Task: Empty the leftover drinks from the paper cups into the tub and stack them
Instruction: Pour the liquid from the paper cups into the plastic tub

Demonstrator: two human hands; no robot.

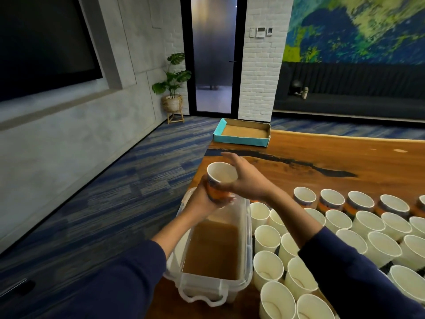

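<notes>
A long wooden tabletop point(333, 157) is seen, with a crowd of paper cups point(340, 229) stood close together on its near right part; drink can be made out in a few of the nearest. Just left of them, at the tabletop's edge, a clear plastic tub point(247, 236) holding brown liquid is set. Above the tub's far end a short stack of cups point(219, 183) is gripped round its side by the left hand point(202, 200), mouth tilted up. The right hand point(243, 178) is held beside the stack's rim, fingers spread, nothing pinched. The stacking step is judged to be in hand; next, a full cup must be fetched and tipped over the tub.
</notes>
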